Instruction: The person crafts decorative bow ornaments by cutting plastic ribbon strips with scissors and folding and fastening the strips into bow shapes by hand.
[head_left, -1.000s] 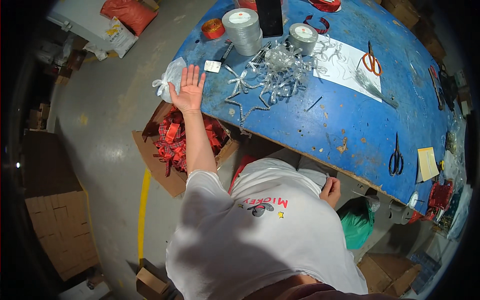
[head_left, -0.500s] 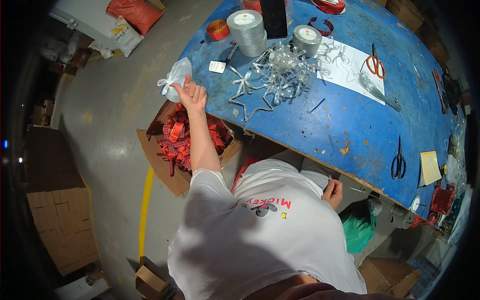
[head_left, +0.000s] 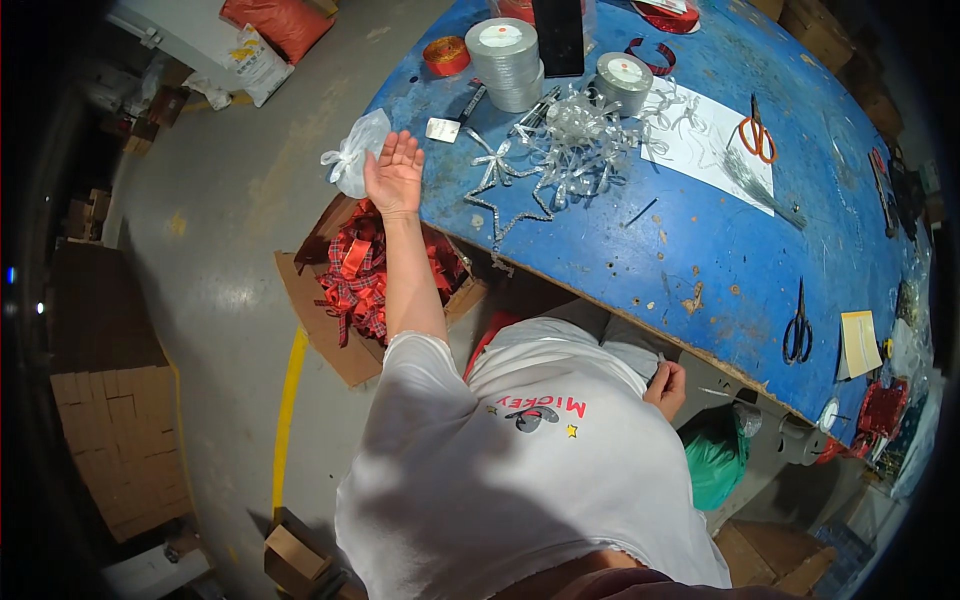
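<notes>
Upper centre-left: left hand, half a second ago closed on the clear plastic bag, now open-palmed, grip apart; bag at the blue worktop edge. Right hand, lower right, lightly curled, grip state indeterminable.

Right hand fingers curled at table edge; contents, if any, too small to tell.

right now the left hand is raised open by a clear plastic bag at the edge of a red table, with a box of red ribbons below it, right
Not quite: the table is blue, not red, as the head view shows. The rest holds: the left hand is raised open by the clear plastic bag at the table's edge, with the box of red ribbons below it.
</notes>
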